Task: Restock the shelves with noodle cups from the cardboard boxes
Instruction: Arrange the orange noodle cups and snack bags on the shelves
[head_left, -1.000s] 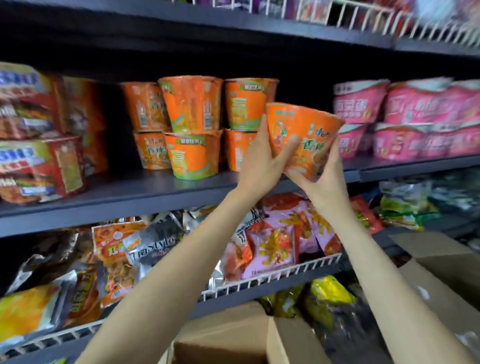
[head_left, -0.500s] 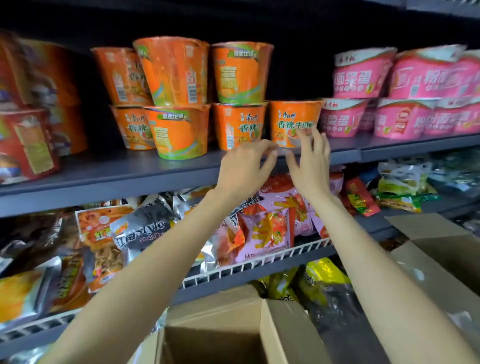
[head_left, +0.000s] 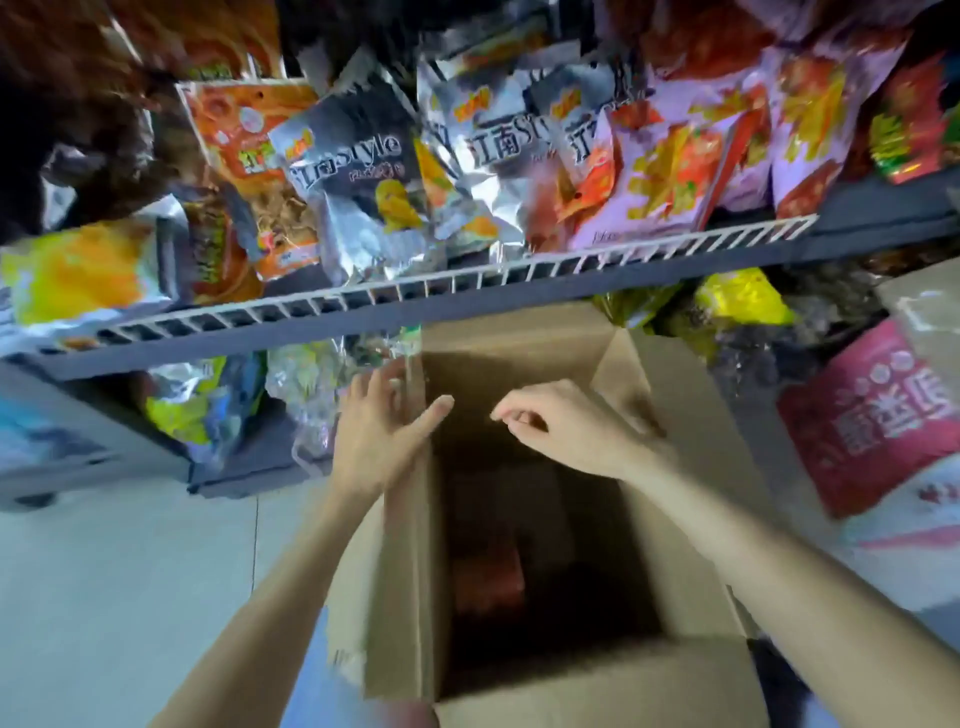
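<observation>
An open cardboard box (head_left: 675, 545) stands on the floor below me, its flaps spread. Deep in its dark inside lies something orange-red (head_left: 485, 577), too dim to name for certain. My left hand (head_left: 387, 431) hovers over the box's left flap with straight fingers and holds nothing. Over the box's opening my right hand (head_left: 563, 423) hangs empty with its fingers loosely curled. The noodle-cup shelf is out of view.
A shelf with a white wire rail (head_left: 467, 283) holds snack bags (head_left: 358, 192) just beyond the box. More bags lie on the bottom shelf (head_left: 218, 410). A second box with a pink label (head_left: 872, 421) sits at the right. Grey floor (head_left: 130, 571) lies left.
The orange cup was set on the upper shelf and let go. Both hands came down empty to the box, and my view dropped from the cup shelf to the floor.
</observation>
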